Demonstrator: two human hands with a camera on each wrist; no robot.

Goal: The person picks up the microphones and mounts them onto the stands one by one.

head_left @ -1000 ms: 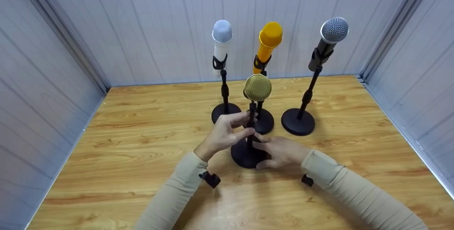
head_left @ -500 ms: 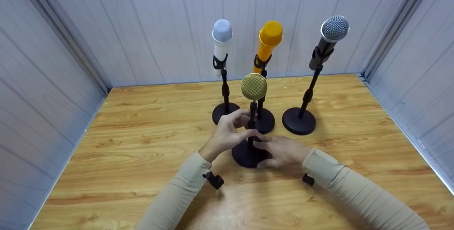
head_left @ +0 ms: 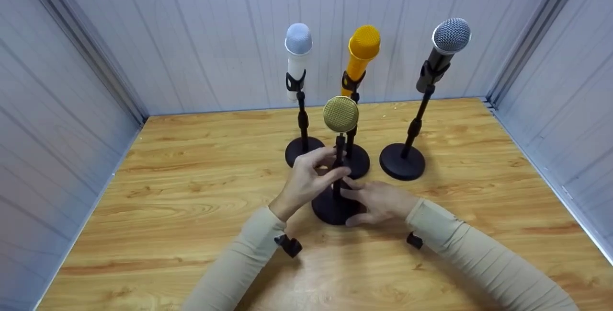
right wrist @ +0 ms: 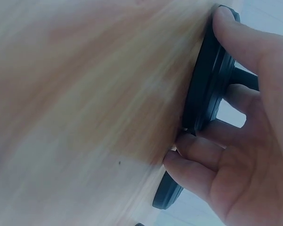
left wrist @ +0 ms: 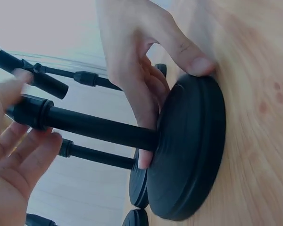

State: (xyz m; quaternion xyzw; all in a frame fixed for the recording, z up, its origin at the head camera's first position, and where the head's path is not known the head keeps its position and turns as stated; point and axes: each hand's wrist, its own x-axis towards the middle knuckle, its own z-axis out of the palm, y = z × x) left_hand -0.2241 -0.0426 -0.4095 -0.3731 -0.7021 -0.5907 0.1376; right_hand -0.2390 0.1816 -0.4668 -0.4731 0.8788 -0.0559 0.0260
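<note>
A gold-headed microphone (head_left: 341, 114) stands upright on a black desktop microphone stand (head_left: 327, 209), nearest to me on the table. My left hand (head_left: 306, 179) holds the stand's pole around its collar (left wrist: 33, 112), thumb on the near side and fingers behind. Lower down, my right hand (head_left: 381, 201) grips the round base (left wrist: 186, 150): the thumb lies on its rim, while the other fingers reach across the base beside the pole. Part of the pole and base is hidden behind my hands in the head view.
Behind stand a white microphone (head_left: 298, 42), a yellow microphone (head_left: 365, 45) and a black microphone with a silver head (head_left: 451, 38), each on its own black stand. The yellow one's base is close behind the held stand. Pale panel walls (head_left: 210, 38) enclose the wooden table (head_left: 191, 196).
The gold microphone head has shifted slightly left, turning a little. My left thumb has slid right across the pole. The right hand stays on the base, and the other stands have not moved.
</note>
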